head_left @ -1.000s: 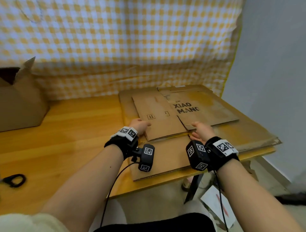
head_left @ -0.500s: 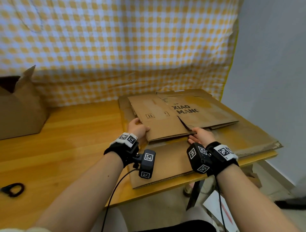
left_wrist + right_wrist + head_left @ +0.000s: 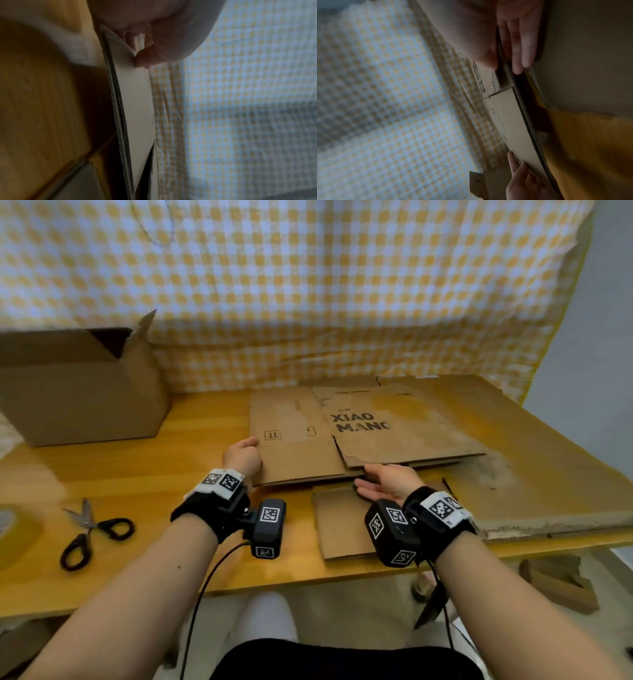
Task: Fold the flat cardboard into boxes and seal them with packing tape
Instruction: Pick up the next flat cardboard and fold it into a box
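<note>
The person's left hand [image 3: 244, 457] has a pinching grip on the left edge of the flat cardboard [image 3: 298, 453], thumb on top and fingers under it. The right hand [image 3: 387, 482] has its straight fingers [image 3: 520, 51] slid under the near edge, thumb on top, so its grip holds that edge too. The flat cardboard lies on a bigger cardboard sheet [image 3: 534, 460] on the wooden counter [image 3: 144, 491], with black scissors [image 3: 90, 534] and an open cardboard box [image 3: 78, 385] off to the left.

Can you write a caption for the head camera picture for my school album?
Two hands, left hand and right hand, grip a flattened brown cardboard box on a wooden table.
</note>
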